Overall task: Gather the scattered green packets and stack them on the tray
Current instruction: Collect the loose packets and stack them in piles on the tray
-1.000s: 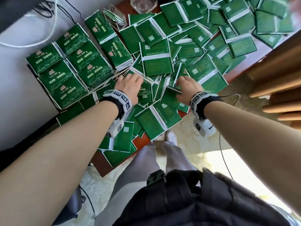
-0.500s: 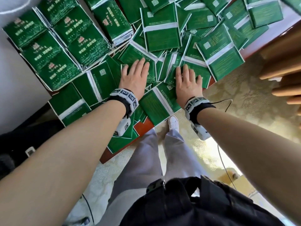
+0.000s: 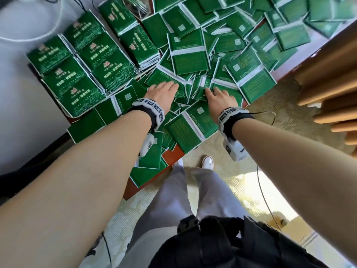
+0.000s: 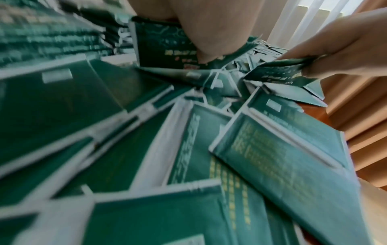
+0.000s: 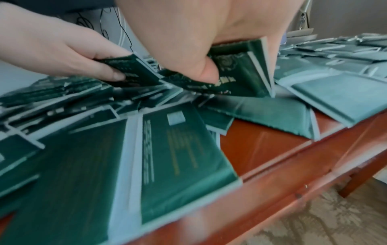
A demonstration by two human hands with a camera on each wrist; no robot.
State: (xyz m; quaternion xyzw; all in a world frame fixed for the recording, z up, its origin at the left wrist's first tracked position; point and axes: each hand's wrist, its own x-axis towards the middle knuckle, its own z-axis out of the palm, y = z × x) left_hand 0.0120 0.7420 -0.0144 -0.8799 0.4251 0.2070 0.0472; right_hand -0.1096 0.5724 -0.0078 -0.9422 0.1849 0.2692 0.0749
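Packets [image 3: 190, 60] blanket red-brown table [image 5: 270, 149] — patterned carpet [image 3: 278, 105] below.

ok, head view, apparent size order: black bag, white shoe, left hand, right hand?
1. Black fabric bag, largest, but nearest the camera.
2. Left hand and right hand look alike.
3. White shoe, smallest, also farthest.

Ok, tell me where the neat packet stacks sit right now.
In the head view the neat packet stacks sit on the person's left, at the table's far-left end, just beyond the left hand and beside the loose packets.
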